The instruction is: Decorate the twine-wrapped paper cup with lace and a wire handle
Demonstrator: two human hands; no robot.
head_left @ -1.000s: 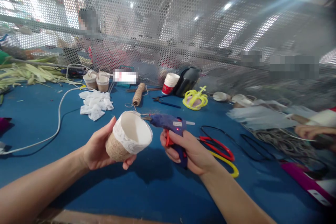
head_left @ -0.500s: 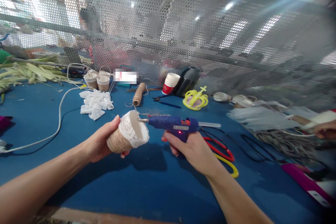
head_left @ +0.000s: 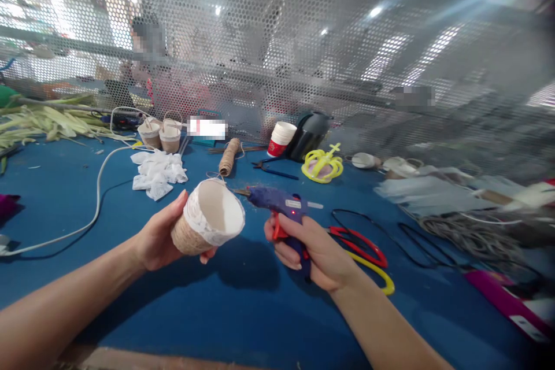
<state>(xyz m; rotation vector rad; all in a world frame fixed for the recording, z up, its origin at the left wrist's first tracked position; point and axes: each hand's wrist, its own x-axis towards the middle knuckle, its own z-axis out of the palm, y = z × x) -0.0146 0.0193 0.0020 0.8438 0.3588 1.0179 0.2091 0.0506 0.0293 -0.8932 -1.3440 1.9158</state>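
My left hand (head_left: 162,234) is wrapped round a paper cup (head_left: 191,237) covered in twine, with a band of white lace below its rim. The cup tilts so that its white inside faces up and to the right. My right hand (head_left: 310,251) grips a blue glue gun (head_left: 273,199) by its handle, fingers at the red trigger. Its nozzle points left, close beside the cup's rim but apart from it. A clear glue stick (head_left: 315,205) juts from the gun's back, and a small red light glows on its side.
On the blue table (head_left: 243,324) lie white lace (head_left: 158,173), a twine roll (head_left: 229,157), pliers (head_left: 275,170), a yellow crown-shaped piece (head_left: 322,165) and red-and-yellow-handled scissors (head_left: 368,254). Small twine-wrapped cups (head_left: 170,137) and stacked paper cups (head_left: 281,140) stand behind. A white cable (head_left: 99,185) crosses the left; a perforated screen (head_left: 243,52) closes the back.
The glue gun's nozzle has moved back from the cup's rim, and the gun has tilted and dropped slightly. The cup has turned its opening more toward me. A hand at the far right has left view.
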